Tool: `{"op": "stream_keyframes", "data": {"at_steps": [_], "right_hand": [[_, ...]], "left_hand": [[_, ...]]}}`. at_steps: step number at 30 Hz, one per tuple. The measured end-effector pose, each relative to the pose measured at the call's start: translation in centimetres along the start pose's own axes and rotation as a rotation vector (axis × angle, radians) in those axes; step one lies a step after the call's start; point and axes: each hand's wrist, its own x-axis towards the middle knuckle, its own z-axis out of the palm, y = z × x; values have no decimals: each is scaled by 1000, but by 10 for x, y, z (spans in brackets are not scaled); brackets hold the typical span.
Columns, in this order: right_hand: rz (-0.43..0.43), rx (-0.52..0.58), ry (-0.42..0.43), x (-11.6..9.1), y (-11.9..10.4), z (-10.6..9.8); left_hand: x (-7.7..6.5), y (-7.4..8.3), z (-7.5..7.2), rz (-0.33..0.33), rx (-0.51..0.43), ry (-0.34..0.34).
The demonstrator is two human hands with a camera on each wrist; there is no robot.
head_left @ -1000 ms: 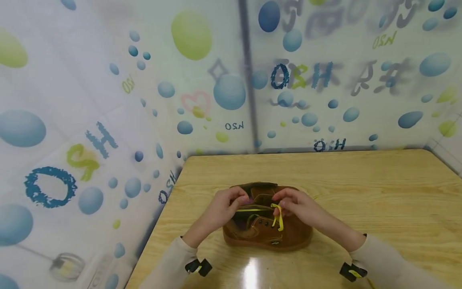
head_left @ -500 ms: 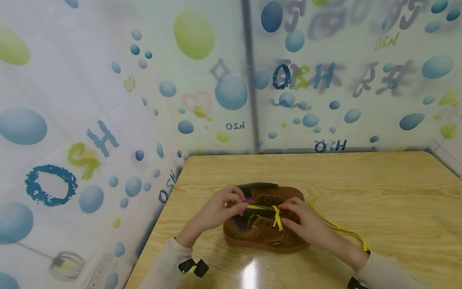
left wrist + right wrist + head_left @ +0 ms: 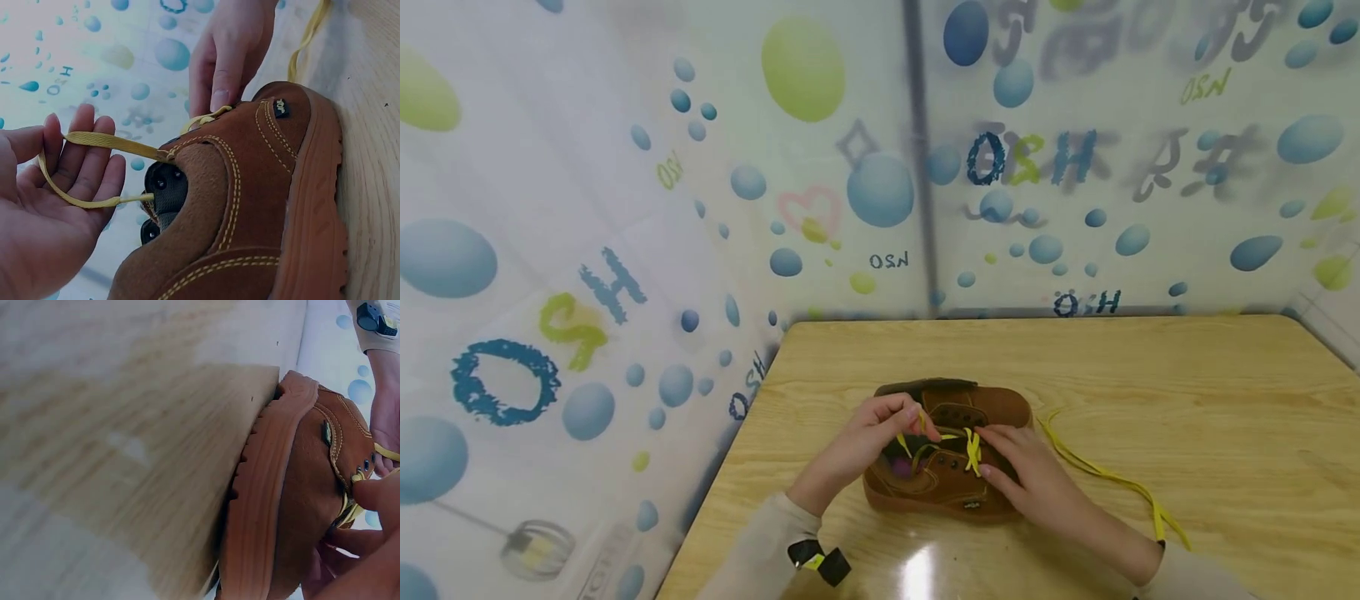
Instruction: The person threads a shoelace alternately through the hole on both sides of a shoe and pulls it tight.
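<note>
A brown shoe (image 3: 925, 502) with yellow stitching rests on the table, its toe to the right. Between thumb and index finger, my left hand (image 3: 868, 435) pinches a loop of yellow shoelace (image 3: 115, 142) above the ankle opening; its other fingers are spread out in the left wrist view. My right hand (image 3: 1041, 479) holds the shoe's front, thumb and fingers to either side of the crossed laces (image 3: 973, 450). In the right wrist view its thumb (image 3: 374, 492) presses by the eyelets. Black eyelet flaps (image 3: 169, 187) stand apart at the upper part of the opening.
Loose yellow lace ends (image 3: 1101, 473) trail over the wooden table (image 3: 1187, 400) toward the right forearm. Behind and to the left hangs a pale curtain (image 3: 700, 208) printed with blue and green bubbles. A black wrist device (image 3: 820, 562) sits on the left sleeve.
My left hand has taken up a lace loop and raised it from the opening. The right hand has let go of the lace it lifted and come down onto the shoe's front; loose ends now trail right.
</note>
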Motion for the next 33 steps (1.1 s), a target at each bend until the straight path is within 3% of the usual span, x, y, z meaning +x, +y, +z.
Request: {"op": "stream_keyframes", "data": {"at_steps": [7,14,18,21,31,33], "right_hand": [[29,-48,-42,-2,1,6],[37,-153,-10,-4,-3,11],[45,-239,-16,-6,-5,13],[43,-274,-14,-7,-6,15],[87,-278,-53,-9,-7,17],[90,-300,-64,-10,-7,17]], "left_hand": [[3,-4,5,78,-66,5],[3,1,9,107,-100,15],[-6,16,5,216,-101,128],[-14,28,1,264,-101,169],[-22,30,3,149,52,34],[-25,31,3,152,42,46]]}}
